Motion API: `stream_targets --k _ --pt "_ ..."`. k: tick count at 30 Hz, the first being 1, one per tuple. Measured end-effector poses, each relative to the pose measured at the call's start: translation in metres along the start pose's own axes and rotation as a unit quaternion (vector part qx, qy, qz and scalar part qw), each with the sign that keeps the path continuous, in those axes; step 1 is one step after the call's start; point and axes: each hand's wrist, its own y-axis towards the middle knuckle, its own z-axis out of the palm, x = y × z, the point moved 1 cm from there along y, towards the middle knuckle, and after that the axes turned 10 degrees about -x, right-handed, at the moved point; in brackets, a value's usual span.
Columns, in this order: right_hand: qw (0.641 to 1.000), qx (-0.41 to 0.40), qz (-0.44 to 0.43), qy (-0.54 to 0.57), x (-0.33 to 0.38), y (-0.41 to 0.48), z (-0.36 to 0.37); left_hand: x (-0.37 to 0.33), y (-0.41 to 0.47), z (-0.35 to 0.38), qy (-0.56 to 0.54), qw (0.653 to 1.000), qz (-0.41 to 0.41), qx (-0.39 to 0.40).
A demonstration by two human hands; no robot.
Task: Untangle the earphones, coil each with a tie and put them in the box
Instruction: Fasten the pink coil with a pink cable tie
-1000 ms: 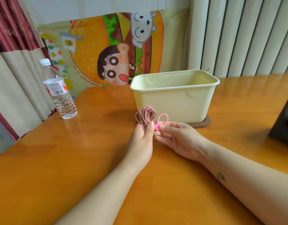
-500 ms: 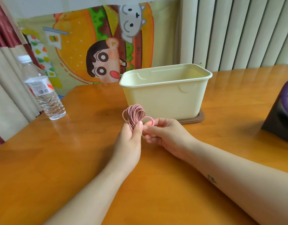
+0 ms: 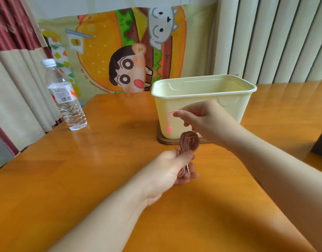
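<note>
R hand (image 3: 209,120) is lifting away from L hand (image 3: 172,168). The two were touching 0.5 s ago and are now apart. The pink tie (image 3: 168,122) is no longer sitting as a loop beside the earphone coil (image 3: 190,142); it is hanging open from R fingertips, in front of the box (image 3: 236,108) wall. L hand is drawing back toward the person w/ the coil. The jack plug (image 3: 188,169) is now showing by the thumb.

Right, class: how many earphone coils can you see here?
1: the earphone coil, gripped in the left hand, in front of the box. The box bottom is hidden, so more may lie there.
</note>
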Motion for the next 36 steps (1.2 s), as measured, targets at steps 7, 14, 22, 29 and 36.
stream_targets --k 7,14,22,29,36 --pt "0.966 0.057 -0.197 -0.155 0.024 -0.025 0.008 -0.003 0.0 -0.011 -0.101 0.992 -0.071 0.022" --pt "0.965 0.009 -0.246 -0.092 0.013 -0.028 0.001 -0.012 -0.003 -0.015 -0.208 0.974 -0.089 0.03" --pt "0.987 0.06 -0.137 0.057 0.008 -0.026 -0.001 -0.016 -0.001 -0.028 -0.196 0.975 -0.08 0.065" --pt "0.983 0.063 -0.172 0.007 0.005 -0.028 0.0 -0.014 0.003 -0.033 -0.18 0.978 -0.071 0.074" --pt "0.982 0.093 -0.157 0.036 0.007 -0.025 -0.008 -0.015 0.006 -0.033 -0.169 0.983 -0.049 0.045"
